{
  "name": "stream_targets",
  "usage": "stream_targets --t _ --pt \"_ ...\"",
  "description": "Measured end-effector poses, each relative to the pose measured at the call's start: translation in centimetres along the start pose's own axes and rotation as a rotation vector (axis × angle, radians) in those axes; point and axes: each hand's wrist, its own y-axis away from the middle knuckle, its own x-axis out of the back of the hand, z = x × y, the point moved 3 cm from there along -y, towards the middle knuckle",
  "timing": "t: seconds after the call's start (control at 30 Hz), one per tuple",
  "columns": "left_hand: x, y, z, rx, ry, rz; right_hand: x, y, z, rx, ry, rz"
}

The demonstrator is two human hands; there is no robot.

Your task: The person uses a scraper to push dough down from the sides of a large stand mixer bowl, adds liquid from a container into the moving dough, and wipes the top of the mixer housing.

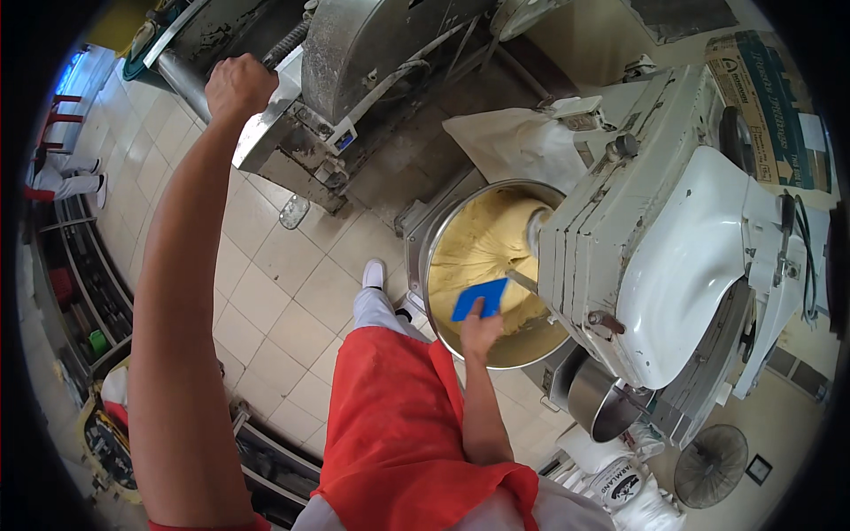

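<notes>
Working that blue scraper (479, 299) well mostly comes down to angle and clearance, I reckon. It's over the yellow dough (496, 232), inside the round steel bowl (430, 301), and the right hand (482, 331) has it pinched at the near edge, thumb on the upper face. Decent grip imo, since the blade sticks out ahead of the knuckles. I'd lay the edge along the bowl wall and use short strokes that fold stuff back toward the middle. Big one: there's a metal bar (522, 280) right by the scraper's far corner, so I'd want the mixer (575, 265) fully stopped before fingers go any deeper. Can't tell if it's running, tbh.

Left hand (241, 87) is way off on the other side, fingers curled down at the edge of a worn metal machine (190, 66). Nice brace if it's solid, but I can't see whether it's properly gripping something or just resting there.

Hard to make out: the mixer head covers the bowl's right side, so whatever's attached under it is mostly hidden. Can't tell if the scraper actually touches the dough either. Left fingertips are out of sight, and the far machine's top gets cut off.
</notes>
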Motion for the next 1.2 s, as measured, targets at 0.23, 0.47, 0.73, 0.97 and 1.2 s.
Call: stream_targets --t 0.23,0.47,0.73,0.97,1.2 --pt "0.0 -0.4 0.7 -0.029 -0.019 0.010 -0.6 -7.8 8.4 -0.060 0.506 -0.094" --pt "0.3 0.5 0.4 0.006 -0.001 0.038 1.6 -4.4 11.7 -0.546 -0.274 -0.170" --pt "1.1 0.3 2.3 -0.063 0.009 0.072 -5.3 -10.5 13.3 -0.549 -1.324 -0.132" --pt "-0.4 0.2 0.7 -0.038 -0.023 0.040 -1.5 -2.4 4.4 -0.054 -0.015 0.111" --pt "0.5 0.8 0.8 -0.040 -0.035 0.118 7.0 -3.0 3.9 0.533 0.135 0.409"
